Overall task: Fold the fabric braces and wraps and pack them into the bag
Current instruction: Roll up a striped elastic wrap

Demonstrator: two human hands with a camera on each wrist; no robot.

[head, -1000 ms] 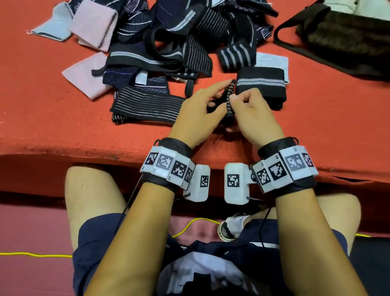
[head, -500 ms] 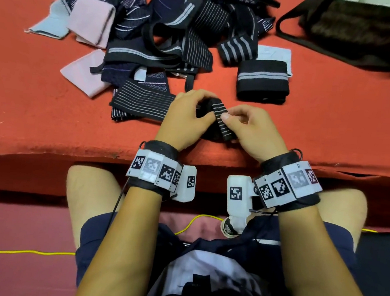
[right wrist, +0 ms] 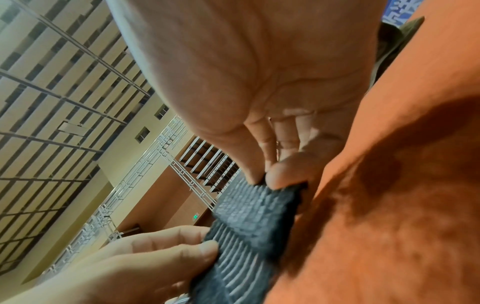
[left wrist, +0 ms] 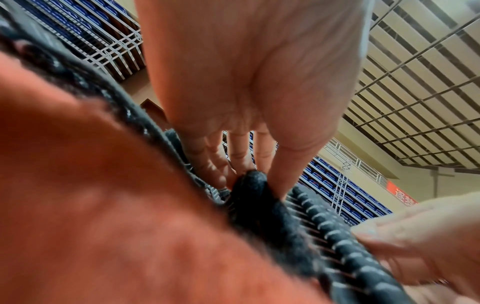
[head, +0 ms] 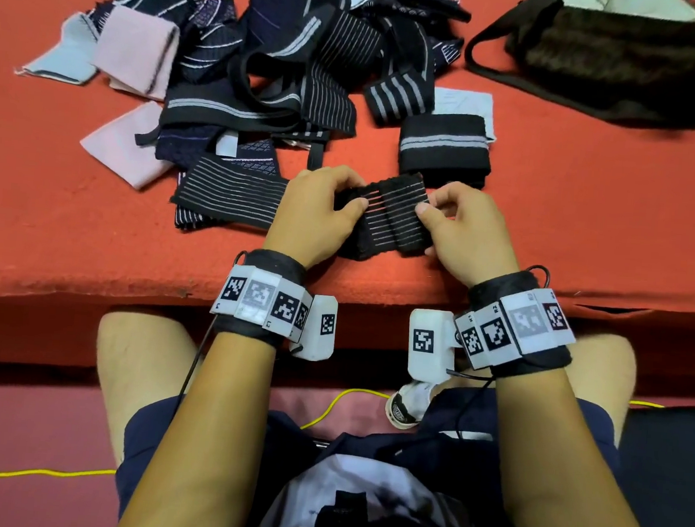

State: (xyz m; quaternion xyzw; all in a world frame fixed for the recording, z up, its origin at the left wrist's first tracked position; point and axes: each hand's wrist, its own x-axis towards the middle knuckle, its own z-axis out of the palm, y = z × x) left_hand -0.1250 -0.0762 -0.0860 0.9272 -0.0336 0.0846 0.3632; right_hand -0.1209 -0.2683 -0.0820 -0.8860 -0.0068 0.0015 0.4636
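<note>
Near the front edge of the red table (head: 51, 206), both hands pinch a black striped wrap (head: 387, 216) between them. The left hand (head: 320, 215) grips its 9 o'clock end, thumb on top and fingers curled round the bunched edge; the left wrist view shows the thumb pressing the rolled end of the cloth against the fingertips. The right hand (head: 465, 231) clamps the 3 o'clock end, thumb and forefinger closed on a corner of the ribbed fabric, as the right wrist view shows. The wrap lies stretched between the hands, touching the table. Just beyond it at 1 o'clock sits a folded black brace (head: 444, 148) with a grey band. At 11 o'clock spreads a loose pile of dark striped wraps (head: 294, 72), with pink cloths (head: 135, 55) and a pale blue one (head: 65, 54) at its 9 o'clock side. A dark bag (head: 619, 64) lies open at the far 2 o'clock corner, well apart from the hands.
</note>
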